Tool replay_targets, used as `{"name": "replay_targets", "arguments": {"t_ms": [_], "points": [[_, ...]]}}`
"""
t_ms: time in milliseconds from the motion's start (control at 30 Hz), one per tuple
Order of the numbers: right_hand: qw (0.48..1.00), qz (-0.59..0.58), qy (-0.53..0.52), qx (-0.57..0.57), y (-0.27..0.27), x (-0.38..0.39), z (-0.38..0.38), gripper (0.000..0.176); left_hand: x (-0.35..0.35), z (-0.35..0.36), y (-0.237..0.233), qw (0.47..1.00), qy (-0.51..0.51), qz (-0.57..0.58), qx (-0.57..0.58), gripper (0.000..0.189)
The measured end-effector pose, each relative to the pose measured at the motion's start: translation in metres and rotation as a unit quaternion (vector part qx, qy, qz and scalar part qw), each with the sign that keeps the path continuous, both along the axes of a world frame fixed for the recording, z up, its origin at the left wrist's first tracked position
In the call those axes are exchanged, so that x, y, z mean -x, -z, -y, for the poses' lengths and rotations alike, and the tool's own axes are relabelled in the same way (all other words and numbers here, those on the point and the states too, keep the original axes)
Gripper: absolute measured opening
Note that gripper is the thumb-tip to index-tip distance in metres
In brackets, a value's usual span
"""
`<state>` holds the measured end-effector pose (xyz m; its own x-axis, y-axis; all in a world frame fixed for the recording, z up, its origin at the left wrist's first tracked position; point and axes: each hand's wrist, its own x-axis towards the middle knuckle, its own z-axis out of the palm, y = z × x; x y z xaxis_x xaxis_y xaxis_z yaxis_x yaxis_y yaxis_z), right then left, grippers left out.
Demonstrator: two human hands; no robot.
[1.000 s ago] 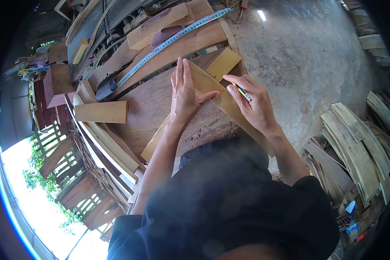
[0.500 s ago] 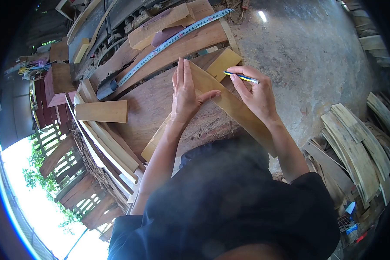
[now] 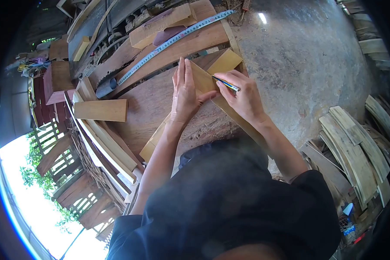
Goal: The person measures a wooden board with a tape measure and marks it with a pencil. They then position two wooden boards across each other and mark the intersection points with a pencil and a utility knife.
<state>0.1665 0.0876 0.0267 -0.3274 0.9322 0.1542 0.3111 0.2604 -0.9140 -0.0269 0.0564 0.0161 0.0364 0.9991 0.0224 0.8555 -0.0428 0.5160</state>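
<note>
My left hand [image 3: 185, 93] presses on the end of a light wooden board [image 3: 238, 113], its fingers straight and its thumb stretched out across the wood. A pencil [image 3: 226, 83] is pinched in my right hand [image 3: 243, 96], its tip at the upper edge of that board. Under it a second light board [image 3: 225, 62] lies crosswise, one end showing above my right hand and the other [image 3: 154, 143] beside my left forearm. Both boards rest on a wide brown wooden surface [image 3: 138, 104].
A tape measure [image 3: 175, 39] lies extended beyond my hands, near a thick wood block [image 3: 160, 28]. At the left are a short board [image 3: 100, 110] and long curved strips [image 3: 104, 143]. Stacked planks [image 3: 355, 147] lie on the floor at the right.
My right hand has moved left and slightly down, bringing the pencil tip from above the crosswise board to the upper board's edge. My left hand has stayed in place.
</note>
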Motion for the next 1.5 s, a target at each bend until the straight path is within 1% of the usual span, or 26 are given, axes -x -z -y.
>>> {"name": "replay_targets", "arguments": {"t_ms": [67,100,167,300,367,467,667,800,933,1200,1300,1367,1500], "points": [[0.998,0.027,0.005,-0.064,0.002,0.005,0.000,0.018,0.001,0.000,0.000,1.000,-0.001,0.005,0.005,0.124],[0.998,0.027,0.004,-0.065,0.003,0.008,-0.001,0.018,0.001,0.000,0.000,1.000,-0.001,0.012,0.010,0.123],[0.994,0.044,0.006,-0.102,0.006,0.011,-0.002,0.018,0.001,0.000,0.000,1.000,-0.005,0.013,0.015,0.122],[0.995,0.042,0.008,-0.089,0.010,0.014,-0.007,0.017,0.000,0.000,0.001,1.000,-0.007,0.015,0.014,0.120],[1.000,0.005,0.000,-0.023,0.012,0.012,-0.009,0.016,0.001,0.001,0.002,1.000,-0.005,0.014,0.011,0.122],[1.000,0.011,-0.009,-0.012,0.007,0.003,-0.007,0.015,0.001,0.001,0.001,1.000,-0.006,0.012,0.008,0.125],[1.000,0.017,-0.017,0.000,0.002,-0.012,0.000,0.017,0.000,0.000,0.003,1.000,-0.010,0.008,-0.002,0.130],[1.000,-0.002,-0.012,0.004,0.007,0.004,-0.013,0.016,0.002,0.000,0.005,1.000,-0.009,0.008,0.002,0.129],[0.999,0.007,-0.026,-0.019,0.016,0.014,-0.020,0.016,0.003,0.000,0.006,1.000,-0.013,0.012,0.007,0.129],[0.999,0.020,-0.022,-0.015,0.000,-0.015,0.001,0.015,0.000,0.001,0.004,1.000,-0.011,0.013,-0.011,0.128],[1.000,0.020,-0.021,-0.010,0.002,-0.009,-0.001,0.015,0.001,0.001,0.005,1.000,-0.012,0.006,-0.001,0.127],[0.999,0.011,-0.019,-0.031,0.010,0.002,-0.009,0.015,0.004,0.001,0.007,1.000,-0.009,0.007,-0.001,0.127],[0.999,-0.009,-0.027,-0.020,0.012,0.011,-0.018,0.015,0.005,0.000,0.008,1.000,-0.002,0.008,0.002,0.128]]}}
